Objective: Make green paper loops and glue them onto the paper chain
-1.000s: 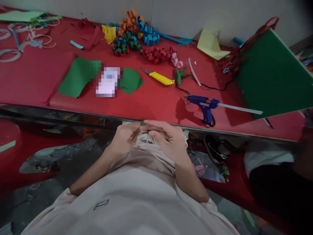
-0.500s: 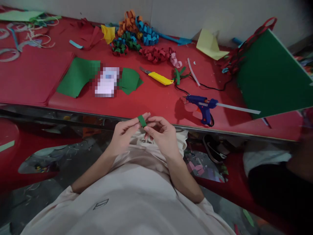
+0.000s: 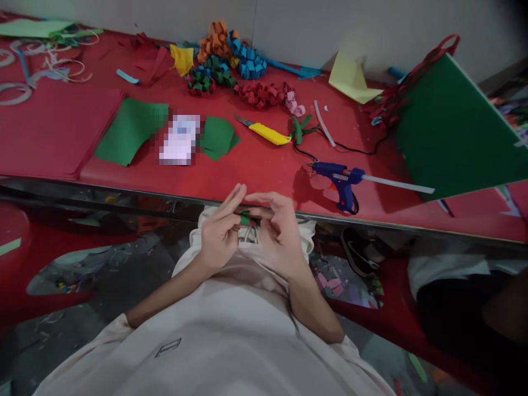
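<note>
A small curled green paper strip sits between my two hands, just off the table's front edge and over my lap. My left hand pinches it from the left, thumb near its edge and the other fingers pointing up and forward. From the other side my right hand grips it, with a fingertip reaching against the strip and the index finger arched above it. Part of the strip is hidden by the fingers. Beyond my hands lie a yellow utility knife and a blue glue gun with a glue stick in its back.
Green paper sheets flank a blurred-out phone. Paper chains in several colours lie near the wall. A green board leans at the right, near the glue gun's black cord. A person in black sits at right.
Both hands have turned and the fingers now point upward, with the green paper strip lower between them. More of the strip is covered. The view has shifted slightly.
</note>
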`<state>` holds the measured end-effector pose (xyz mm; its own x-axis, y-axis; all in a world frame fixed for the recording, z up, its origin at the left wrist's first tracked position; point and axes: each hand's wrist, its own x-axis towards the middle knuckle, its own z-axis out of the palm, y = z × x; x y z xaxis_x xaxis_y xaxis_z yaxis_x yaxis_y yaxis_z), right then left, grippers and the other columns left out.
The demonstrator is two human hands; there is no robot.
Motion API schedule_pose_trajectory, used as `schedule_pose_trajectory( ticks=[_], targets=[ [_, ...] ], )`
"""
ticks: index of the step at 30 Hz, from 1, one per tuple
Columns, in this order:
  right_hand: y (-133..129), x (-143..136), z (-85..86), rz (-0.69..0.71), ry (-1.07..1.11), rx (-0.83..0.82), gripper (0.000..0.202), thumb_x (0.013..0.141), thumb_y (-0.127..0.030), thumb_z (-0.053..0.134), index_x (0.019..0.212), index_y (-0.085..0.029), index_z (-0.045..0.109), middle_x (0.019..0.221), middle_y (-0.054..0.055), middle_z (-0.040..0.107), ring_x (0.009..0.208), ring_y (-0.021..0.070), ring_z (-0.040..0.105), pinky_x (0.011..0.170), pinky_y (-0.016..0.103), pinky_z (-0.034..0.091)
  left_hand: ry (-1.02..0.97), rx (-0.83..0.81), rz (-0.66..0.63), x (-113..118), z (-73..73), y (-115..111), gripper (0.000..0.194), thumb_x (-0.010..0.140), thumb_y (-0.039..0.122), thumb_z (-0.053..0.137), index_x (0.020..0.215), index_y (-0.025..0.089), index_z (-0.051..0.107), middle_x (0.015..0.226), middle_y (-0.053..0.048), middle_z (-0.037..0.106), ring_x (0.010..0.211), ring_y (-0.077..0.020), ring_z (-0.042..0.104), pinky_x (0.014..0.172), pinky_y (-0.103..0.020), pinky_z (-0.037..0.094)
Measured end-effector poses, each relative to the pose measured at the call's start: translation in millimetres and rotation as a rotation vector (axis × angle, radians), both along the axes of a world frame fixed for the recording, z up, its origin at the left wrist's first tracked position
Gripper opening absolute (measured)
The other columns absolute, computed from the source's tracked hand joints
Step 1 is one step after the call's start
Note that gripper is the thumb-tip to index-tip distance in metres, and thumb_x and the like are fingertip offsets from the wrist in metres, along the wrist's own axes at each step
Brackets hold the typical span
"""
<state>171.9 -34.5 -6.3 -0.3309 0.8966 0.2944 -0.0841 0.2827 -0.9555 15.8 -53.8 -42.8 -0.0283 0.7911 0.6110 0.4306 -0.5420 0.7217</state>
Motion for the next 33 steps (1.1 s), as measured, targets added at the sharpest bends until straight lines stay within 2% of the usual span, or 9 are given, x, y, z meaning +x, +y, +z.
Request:
schedule_pose_trajectory(
  ticks=[5, 8, 12, 14, 18, 19, 25, 29, 33],
  targets=[
    [2, 3, 0.4, -0.015, -0.234, 0.217, 0.04, 0.095, -0.011, 0.049, 0.126, -0.031, 0.065, 0.135, 0.006, 0.067, 0.125, 0.0213, 0.065, 0.109, 0.042, 0.054, -0.015, -0.069, -0.039, -8, 10.8, 7, 0.027, 0.101, 0.029, 0.055, 0.083, 0.021, 0.072, 0.148, -0.012, 0.06, 0.133, -0.0288, 0.062, 0.103, -0.049, 0.056],
    [9, 2, -6.9, 0.022, -0.211, 0.051, 0.031, 0.094, -0.02, 0.061, 0.122, -0.028, 0.068, 0.124, 0.006, 0.073, 0.105, 0.0183, 0.073, 0.098, 0.035, 0.059, -0.007, -0.079, -0.095, -14, 16.7, 10, 0.023, 0.101, 0.037, 0.058, 0.104, 0.024, 0.077, 0.146, -0.012, 0.062, 0.117, -0.0255, 0.066, 0.097, -0.045, 0.056],
    [12, -2, -17.9, 0.026, -0.065, -0.242, 0.015, 0.093, -0.035, 0.069, 0.092, -0.021, 0.073, 0.084, 0.003, 0.078, 0.077, 0.0161, 0.075, 0.075, 0.028, 0.06, 0.212, 0.013, -0.096, -33, 16.4, 16, 0.041, 0.103, 0.047, 0.051, 0.133, 0.025, 0.068, 0.152, -0.014, 0.056, 0.12, -0.0254, 0.063, 0.099, -0.043, 0.053],
    [11, -1, -19.4, -0.003, -0.041, -0.3, 0.019, 0.093, -0.038, 0.069, 0.089, -0.02, 0.072, 0.078, 0.003, 0.076, 0.072, 0.0158, 0.074, 0.072, 0.027, 0.059, 0.334, 0.042, 0.049, -54, 15.2, 22, 0.048, 0.103, 0.053, 0.047, 0.138, 0.025, 0.065, 0.156, -0.014, 0.052, 0.126, -0.0286, 0.06, 0.106, -0.047, 0.048],
    [10, 2, -15.6, -0.105, 0.03, -0.335, 0.019, 0.092, -0.038, 0.071, 0.09, -0.019, 0.072, 0.081, 0.001, 0.074, 0.065, 0.0126, 0.072, 0.067, 0.025, 0.057, 0.444, -0.016, 0.647, -102, 14.9, 33, 0.057, 0.103, 0.055, 0.046, 0.152, 0.025, 0.052, 0.168, -0.009, 0.034, 0.15, -0.0401, 0.033, 0.12, -0.064, 0.024],
    [10, 3, -14.4, -0.115, 0.048, -0.341, 0.019, 0.091, -0.037, 0.071, 0.09, -0.019, 0.072, 0.08, 0.001, 0.074, 0.064, 0.012, 0.071, 0.066, 0.024, 0.057, 0.479, -0.065, 0.669, -111, 15.0, 34, 0.059, 0.102, 0.056, 0.048, 0.153, 0.026, 0.051, 0.17, -0.007, 0.029, 0.153, -0.043, 0.027, 0.119, -0.068, 0.021],
    [11, 2, -13.3, -0.122, 0.06, -0.342, 0.019, 0.09, -0.037, 0.072, 0.09, -0.019, 0.072, 0.078, 0.0, 0.072, 0.061, 0.0116, 0.069, 0.063, 0.025, 0.057, 0.566, -0.166, 0.584, -122, 12.4, 37, 0.045, 0.099, 0.047, 0.054, 0.143, 0.039, 0.058, 0.168, -0.006, 0.031, 0.156, -0.0449, 0.019, 0.114, -0.076, 0.012],
    [11, 4, -15.9, -0.118, 0.032, -0.322, 0.018, 0.092, -0.036, 0.07, 0.09, -0.019, 0.071, 0.078, 0.0, 0.071, 0.06, 0.0115, 0.068, 0.062, 0.026, 0.056, 0.546, -0.196, 0.566, -122, 13.8, 40, 0.043, 0.099, 0.049, 0.055, 0.139, 0.038, 0.062, 0.163, -0.005, 0.039, 0.155, -0.0455, 0.018, 0.117, -0.073, 0.008],
    [11, 3, -16.7, -0.215, -0.148, -0.08, 0.011, 0.095, -0.028, 0.066, 0.091, -0.02, 0.074, 0.078, 0.002, 0.072, 0.064, 0.0124, 0.068, 0.066, 0.027, 0.056, 0.4, -0.162, 0.501, -105, 18.1, 35, 0.05, 0.096, 0.051, 0.059, 0.141, 0.027, 0.059, 0.154, -0.015, 0.046, 0.148, -0.0423, 0.033, 0.116, -0.066, 0.026]
  ],
)
